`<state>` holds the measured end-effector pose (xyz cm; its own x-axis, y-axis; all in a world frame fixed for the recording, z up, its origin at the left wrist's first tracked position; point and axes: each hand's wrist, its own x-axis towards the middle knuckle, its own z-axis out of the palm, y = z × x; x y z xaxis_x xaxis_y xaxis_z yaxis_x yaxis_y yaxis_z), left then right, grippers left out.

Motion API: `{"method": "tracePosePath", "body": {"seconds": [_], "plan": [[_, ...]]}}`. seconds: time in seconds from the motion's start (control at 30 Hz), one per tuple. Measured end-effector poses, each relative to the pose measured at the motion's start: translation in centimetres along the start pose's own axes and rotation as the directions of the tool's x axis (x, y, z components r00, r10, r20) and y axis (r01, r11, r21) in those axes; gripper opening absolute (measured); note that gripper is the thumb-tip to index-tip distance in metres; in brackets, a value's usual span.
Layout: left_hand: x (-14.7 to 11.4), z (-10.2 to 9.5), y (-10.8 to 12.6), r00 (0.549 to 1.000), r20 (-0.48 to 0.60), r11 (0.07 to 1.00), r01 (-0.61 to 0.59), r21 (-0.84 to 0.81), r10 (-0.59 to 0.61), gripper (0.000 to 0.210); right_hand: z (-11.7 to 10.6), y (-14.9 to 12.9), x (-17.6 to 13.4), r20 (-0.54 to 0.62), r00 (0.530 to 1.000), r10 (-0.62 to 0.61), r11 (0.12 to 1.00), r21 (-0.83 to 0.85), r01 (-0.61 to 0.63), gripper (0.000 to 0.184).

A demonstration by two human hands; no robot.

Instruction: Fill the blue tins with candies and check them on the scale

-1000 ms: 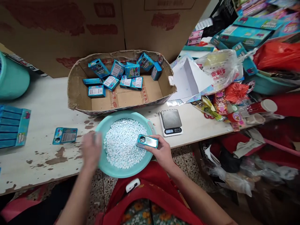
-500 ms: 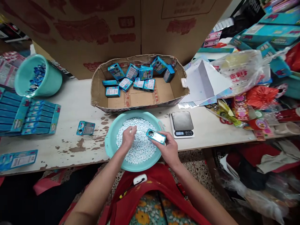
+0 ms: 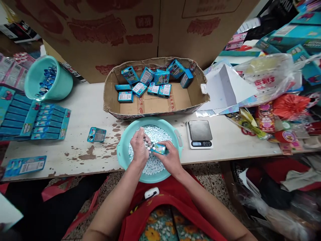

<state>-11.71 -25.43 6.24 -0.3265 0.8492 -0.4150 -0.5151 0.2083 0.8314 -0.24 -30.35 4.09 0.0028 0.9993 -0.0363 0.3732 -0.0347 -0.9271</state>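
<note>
Over a turquoise basin (image 3: 122,157) of small pale candies (image 3: 160,133), my right hand (image 3: 171,158) grips a small blue candy tin (image 3: 159,148). The tin lies on its side with its open end toward the left. My left hand (image 3: 139,146) is cupped closed around a heap of candies, some showing at its edge against the tin's opening. Its fingertips are partly hidden. Right of the basin stands a digital scale (image 3: 200,130) with nothing on its plate. A flat blue package (image 3: 96,135) lies on the table to the left.
Behind the basin, a cut-down cardboard box (image 3: 185,108) holds several blue packs. At left stand a turquoise bucket (image 3: 65,87) of small blue pieces and display boxes (image 3: 50,124). Bags and packaging (image 3: 265,77) crowd the right. A person's dark-clothed leg (image 3: 67,201) shows at lower left.
My left hand has risen from the candies with a handful and moved right to the tin. My right hand has brought the tin left to meet it. A white sheet appears at lower left.
</note>
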Motion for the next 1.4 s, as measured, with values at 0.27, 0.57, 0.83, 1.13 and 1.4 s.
{"method": "tracePosePath", "body": {"seconds": [0.27, 0.57, 0.83, 1.13, 1.4], "plan": [[-0.5, 0.6, 1.2, 0.995, 0.088, 0.999, 0.052, 0.018, -0.053, 0.042, -1.3, -0.8, 0.6, 0.041, 0.998, -0.042, 0.998, 0.048, 0.04, 0.03], [1.9, -3.0, 1.9, 0.98, 0.191, 0.9, -0.039, 0.434, -0.049, 0.036, -1.9, 1.2, 2.1, 0.056, 0.996, 0.067, 0.968, 0.239, -0.078, 0.034], [8.7, -1.1, 6.2, 0.914, 0.345, 0.33, -0.4, 0.855, 0.213, 0.027, -6.0, 1.6, 3.3, 0.05, 0.998, 0.046, 0.926, 0.373, -0.061, 0.036], [25.0, 18.4, -3.0, 0.859, 0.5, -0.18, -0.512, 0.84, -0.108, 0.069, -15.8, 9.1, 4.4, -0.477, 0.833, 0.279, 0.945, 0.291, -0.15, 0.045], [26.3, 21.5, -7.8, 0.963, 0.266, -0.302, -0.266, 0.916, -0.042, 0.093, -17.9, 14.1, 6.5, -0.539, 0.784, 0.307, 0.935, 0.325, -0.142, 0.044]]}}
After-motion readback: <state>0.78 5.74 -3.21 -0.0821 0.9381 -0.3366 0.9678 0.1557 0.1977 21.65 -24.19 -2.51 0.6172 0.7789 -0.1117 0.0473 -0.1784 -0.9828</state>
